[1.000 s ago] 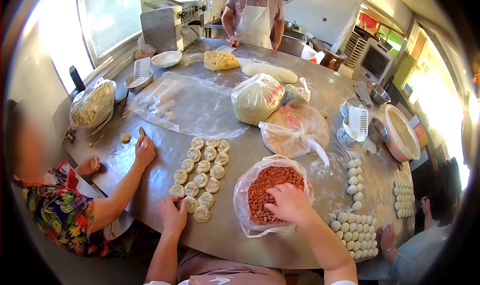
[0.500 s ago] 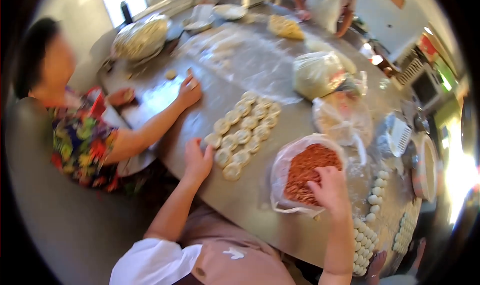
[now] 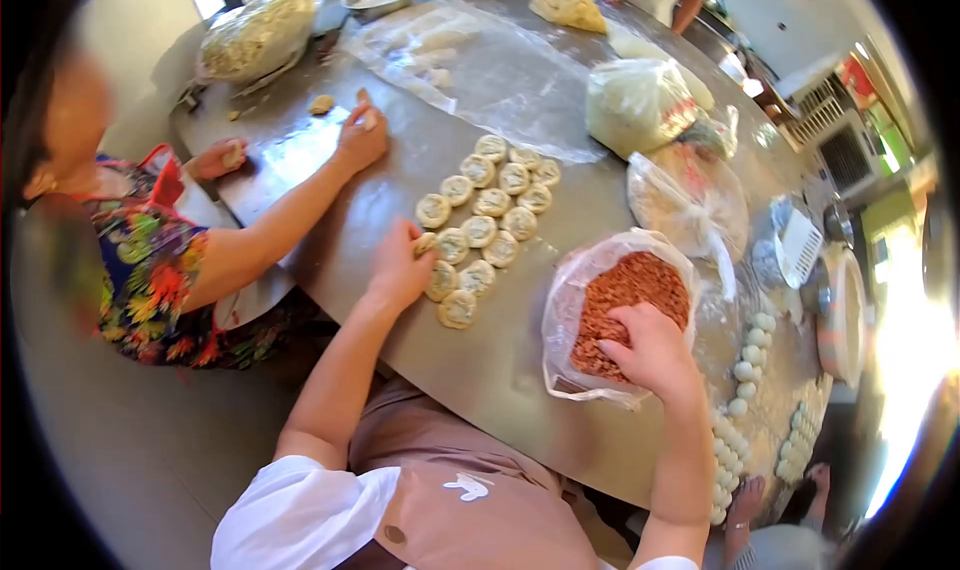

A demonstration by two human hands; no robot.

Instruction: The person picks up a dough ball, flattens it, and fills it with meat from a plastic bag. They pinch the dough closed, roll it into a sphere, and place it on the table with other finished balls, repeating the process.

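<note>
My left hand (image 3: pixel 398 268) is closed on a small round of dough (image 3: pixel 425 243) at the left edge of the rows of dough rounds (image 3: pixel 491 202) on the metal table. Each round has a pale, greenish-flecked centre. My right hand (image 3: pixel 655 348) reaches into an open plastic bag (image 3: pixel 562 315) of crumbly reddish-brown filling (image 3: pixel 640 288). Its fingers curl into the filling, with the thumb below them; the fingertips are partly hidden.
A co-worker's hand (image 3: pixel 362 138) rests at the left, near a dough bit (image 3: pixel 321 104). Plastic sheeting (image 3: pixel 470 65), a bag of pale green stuff (image 3: pixel 635 105) and a tied bag (image 3: pixel 685 195) lie beyond. Rows of white balls (image 3: pixel 745 370) line the right edge.
My left hand has gone from open fingers beside the rows to a grip on a dough round. My right hand stays in the filling, its fingers more curled. The view has shifted slightly.
</note>
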